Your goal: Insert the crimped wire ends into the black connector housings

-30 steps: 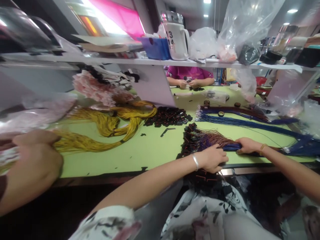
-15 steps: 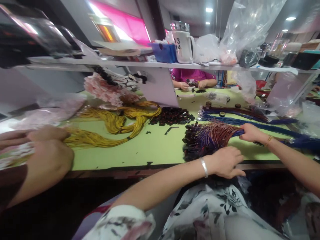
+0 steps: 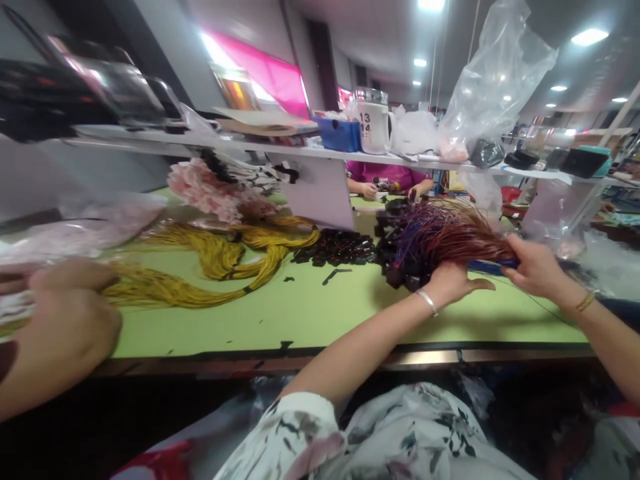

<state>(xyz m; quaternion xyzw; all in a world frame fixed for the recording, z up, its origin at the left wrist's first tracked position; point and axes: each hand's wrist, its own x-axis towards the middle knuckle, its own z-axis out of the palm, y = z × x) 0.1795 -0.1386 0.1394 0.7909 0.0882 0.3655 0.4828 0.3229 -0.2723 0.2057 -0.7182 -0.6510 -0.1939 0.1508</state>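
Observation:
My right hand point(image 3: 535, 265) grips the neck of a fanned bundle of red and purple wires point(image 3: 445, 233) tipped with small black connectors point(image 3: 400, 260). The bundle is lifted off the green table point(image 3: 310, 307). My left hand point(image 3: 450, 280) cups it from below, palm up under the wires, a silver bracelet on the wrist. Blue wires trail right from my right fist.
Yellow wire bundles point(image 3: 220, 257) and a pile of black connectors point(image 3: 337, 247) lie mid-table. A co-worker's hands point(image 3: 65, 320) work at the left edge. Pink parts point(image 3: 205, 187) sit behind. A shelf carries a mug point(image 3: 374, 123) and plastic bags point(image 3: 495, 87). Another person sits opposite.
The wire bundle rose from the table into the air. My left hand moved from the table edge to under the bundle. My right hand lifted with it.

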